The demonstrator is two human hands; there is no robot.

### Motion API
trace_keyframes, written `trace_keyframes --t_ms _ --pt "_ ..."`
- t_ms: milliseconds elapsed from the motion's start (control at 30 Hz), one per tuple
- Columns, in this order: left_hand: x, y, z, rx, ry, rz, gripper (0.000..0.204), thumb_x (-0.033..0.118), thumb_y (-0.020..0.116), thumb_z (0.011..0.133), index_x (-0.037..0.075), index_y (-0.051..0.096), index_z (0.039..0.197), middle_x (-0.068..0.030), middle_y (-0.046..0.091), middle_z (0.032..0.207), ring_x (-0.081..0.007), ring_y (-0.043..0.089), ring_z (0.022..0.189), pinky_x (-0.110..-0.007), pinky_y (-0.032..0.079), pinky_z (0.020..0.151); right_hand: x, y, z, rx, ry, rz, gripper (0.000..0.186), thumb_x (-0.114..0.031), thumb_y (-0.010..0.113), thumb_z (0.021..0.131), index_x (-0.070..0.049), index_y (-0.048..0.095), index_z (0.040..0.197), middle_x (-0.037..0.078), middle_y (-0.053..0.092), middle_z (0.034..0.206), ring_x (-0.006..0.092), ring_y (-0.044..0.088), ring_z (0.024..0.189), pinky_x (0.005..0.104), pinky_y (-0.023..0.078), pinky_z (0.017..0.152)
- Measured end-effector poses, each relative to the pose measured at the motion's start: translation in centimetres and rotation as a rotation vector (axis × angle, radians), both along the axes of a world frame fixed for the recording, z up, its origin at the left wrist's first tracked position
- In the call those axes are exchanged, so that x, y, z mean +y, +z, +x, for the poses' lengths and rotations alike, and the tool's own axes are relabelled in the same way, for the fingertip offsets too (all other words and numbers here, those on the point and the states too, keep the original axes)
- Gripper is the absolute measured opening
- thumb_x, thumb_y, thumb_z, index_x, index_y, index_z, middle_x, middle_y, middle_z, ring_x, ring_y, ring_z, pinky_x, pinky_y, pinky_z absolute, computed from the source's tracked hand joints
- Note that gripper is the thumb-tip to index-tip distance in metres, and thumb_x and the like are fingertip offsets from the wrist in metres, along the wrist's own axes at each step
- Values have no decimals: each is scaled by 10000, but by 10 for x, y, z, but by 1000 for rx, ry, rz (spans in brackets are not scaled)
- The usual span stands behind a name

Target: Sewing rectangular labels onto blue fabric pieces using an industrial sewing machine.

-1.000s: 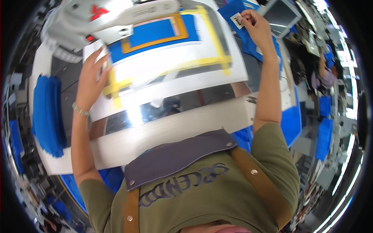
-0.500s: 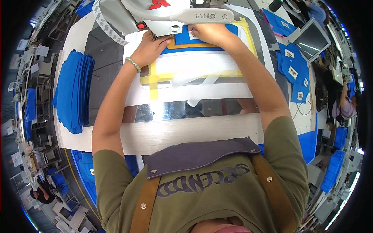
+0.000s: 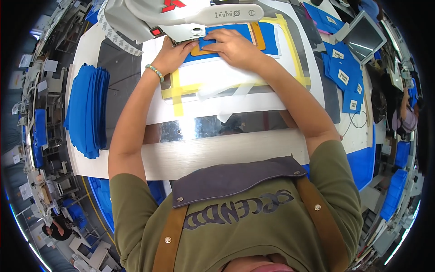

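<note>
A white sewing machine head (image 3: 181, 29) hangs over a piece of blue cloth (image 3: 270, 40). On the cloth lies an orange-yellow frame (image 3: 259, 36) with blue material inside it. My left hand (image 3: 171, 55), wearing a beaded bracelet (image 3: 155, 71), rests by the frame's left end with thumb and fingers apart. Some of its fingertips are hidden beneath the machine head. My right hand (image 3: 236, 50) lies flat on the blue material inside the frame, fingers spread toward the machine. What lies directly under that palm is hidden.
A folded stack of blue cloth (image 3: 87, 111) stands at the left. Several blue pieces with white labels (image 3: 343, 77) lie at the right, near a tilted screen (image 3: 364, 37). Yellow tape (image 3: 178, 102) and white strips (image 3: 224, 114) lie on the white sheet (image 3: 204, 109) before me.
My right hand has shifted left and flattened onto the blue material. The white label seen by its fingers is no longer visible, and the frame's right end now shows. My left hand stays nearly put.
</note>
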State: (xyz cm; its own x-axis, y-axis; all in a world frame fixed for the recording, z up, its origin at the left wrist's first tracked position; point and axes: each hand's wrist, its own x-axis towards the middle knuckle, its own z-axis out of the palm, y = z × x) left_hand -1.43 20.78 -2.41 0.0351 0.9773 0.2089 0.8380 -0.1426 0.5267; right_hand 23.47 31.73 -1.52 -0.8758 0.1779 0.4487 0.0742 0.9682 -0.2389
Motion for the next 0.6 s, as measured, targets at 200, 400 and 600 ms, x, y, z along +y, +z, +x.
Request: trace_keyframes --t_ms 200,400,600 --pt "12 -11 -10 -457 213 0 335 268 622 1056 -21 783 1103 -179 723 1289 -276 682 1118 -381 522 1018 -1 -5 9 13 -50 41 380 -21 651 942 -158 759 1280 104 656 1405 314 561 1361 454 432 1128" --pt "21 -27 -58 -526 364 -85 337 163 679 1036 -22 674 1318 -164 738 1277 -226 689 1159 -346 527 1002 -5 0 0 -35 -72 -22 370 -21 654 950 -153 746 1284 97 640 1414 317 569 1350 462 429 1158" --pt "16 -13 -25 -435 150 -77 364 122 737 989 -10 669 1322 -164 736 1281 -262 702 1160 -376 540 1015 -2 1 2 8 -44 -25 337 -50 596 974 -152 774 1241 76 667 1336 277 589 1293 441 433 1132"
